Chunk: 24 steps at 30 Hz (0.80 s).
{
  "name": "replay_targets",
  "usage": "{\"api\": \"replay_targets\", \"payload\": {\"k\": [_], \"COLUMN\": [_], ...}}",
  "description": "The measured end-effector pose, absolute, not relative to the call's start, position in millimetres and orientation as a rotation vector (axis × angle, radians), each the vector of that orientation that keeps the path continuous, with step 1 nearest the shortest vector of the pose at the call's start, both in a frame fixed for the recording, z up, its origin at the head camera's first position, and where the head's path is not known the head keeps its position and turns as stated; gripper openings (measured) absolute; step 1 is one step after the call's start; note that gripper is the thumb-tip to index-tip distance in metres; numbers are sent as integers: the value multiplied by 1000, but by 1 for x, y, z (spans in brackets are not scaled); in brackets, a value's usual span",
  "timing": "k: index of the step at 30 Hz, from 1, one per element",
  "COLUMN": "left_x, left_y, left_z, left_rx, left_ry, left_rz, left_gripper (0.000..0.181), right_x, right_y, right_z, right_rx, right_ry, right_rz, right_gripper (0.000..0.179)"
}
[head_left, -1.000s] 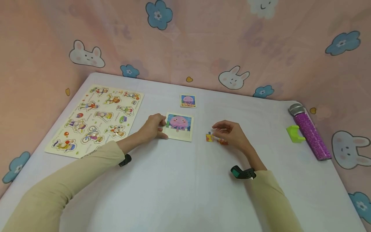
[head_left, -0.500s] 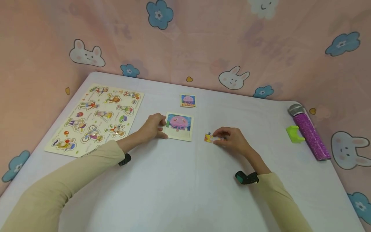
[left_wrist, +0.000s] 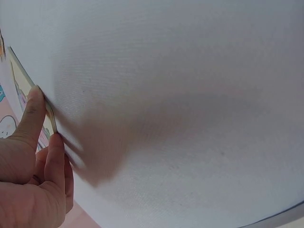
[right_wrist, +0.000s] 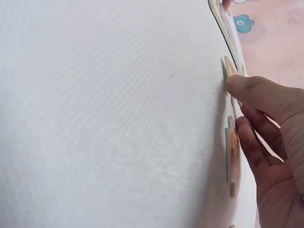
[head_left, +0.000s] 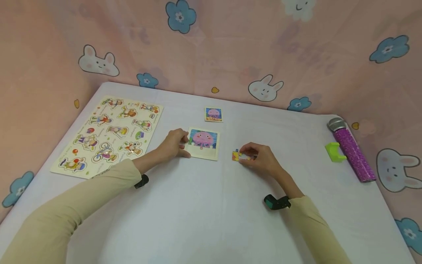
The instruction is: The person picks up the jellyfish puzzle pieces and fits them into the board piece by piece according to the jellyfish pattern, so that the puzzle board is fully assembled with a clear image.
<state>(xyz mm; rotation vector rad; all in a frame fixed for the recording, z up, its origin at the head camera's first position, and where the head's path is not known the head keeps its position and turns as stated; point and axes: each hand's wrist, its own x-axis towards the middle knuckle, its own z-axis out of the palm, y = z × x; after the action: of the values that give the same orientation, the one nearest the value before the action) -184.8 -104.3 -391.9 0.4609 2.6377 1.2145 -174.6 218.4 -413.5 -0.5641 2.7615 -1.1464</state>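
A square jigsaw tray [head_left: 203, 153] lies mid-table, its upper part filled with a pink sea creature picture and its lower strip pale. My left hand [head_left: 171, 146] grips the tray's left edge; in the left wrist view, thumb and fingers meet at the rim [left_wrist: 51, 124]. Right of the tray, my right hand [head_left: 263, 159] pinches a small yellow jigsaw piece [head_left: 235, 156] low over the cloth or on it. The right wrist view shows my thumb on that piece [right_wrist: 229, 66]. Another jigsaw piece [right_wrist: 232, 156] lies beside the fingertips, mostly covered in the head view.
Behind the tray lies a small card [head_left: 213, 114] with a similar pink creature. A large board of figures [head_left: 112, 135] occupies the left side. At right are a green plastic piece [head_left: 335, 152] and a purple glitter microphone [head_left: 354, 154]. Patterned pink cloth [head_left: 211, 47] rises behind.
My right hand has lowered onto the pieces, its fingers closing on the yellow one, which has shifted slightly left. My left hand and the tray stay in place.
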Motion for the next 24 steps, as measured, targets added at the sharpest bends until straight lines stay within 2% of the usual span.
{"api": "replay_targets", "payload": {"k": [9, 18, 24], "left_x": [-185, -184, -185], "left_y": [-104, -104, -104], "left_z": [-392, -391, -391], "left_rx": [463, 476, 474], "left_ry": [2651, 2657, 2654], "left_rz": [1195, 1188, 1178], "left_gripper": [58, 52, 54], "right_x": [-175, -175, -176], "right_y": [219, 212, 204], "right_z": [-410, -415, -417], "right_rx": [-327, -107, -130], "right_ry": [2423, 2416, 2407], "right_rz": [-1590, -1573, -1612], "right_gripper": [37, 41, 41]}}
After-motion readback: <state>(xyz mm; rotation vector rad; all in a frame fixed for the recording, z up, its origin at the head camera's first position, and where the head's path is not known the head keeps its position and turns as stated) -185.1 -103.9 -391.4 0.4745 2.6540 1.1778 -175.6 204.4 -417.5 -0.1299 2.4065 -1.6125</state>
